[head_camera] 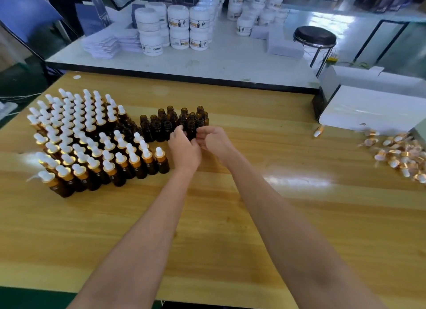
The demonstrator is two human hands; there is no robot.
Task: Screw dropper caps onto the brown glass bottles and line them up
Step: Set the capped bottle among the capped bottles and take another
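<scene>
Big wooden table [230,216]: block of capped bottles [87,135] near its left edge, open brown bottles [161,126] mid-table, dropper caps [401,154] heaped at the right edge. Left hand [184,149] and right hand [214,142] curl their fingers at the nearest open bottle [191,130]; actual grip, can't tell.

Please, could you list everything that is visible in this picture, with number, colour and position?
capped bottles: dozens, brown with white-and-gold dropper caps, in rows, left on the wooden table
uncapped bottles: smaller cluster, brown, centre
loose dropper caps: a pile, white and gold, right table edge
wooden table: one, light wood
white box: one, far right corner
white jars: many, stacked on the white table behind
stool: one, black seat, behind right
left hand: fingers curled, before the uncapped bottles
right hand: fingers curled, beside it; what they hold is hidden
</scene>
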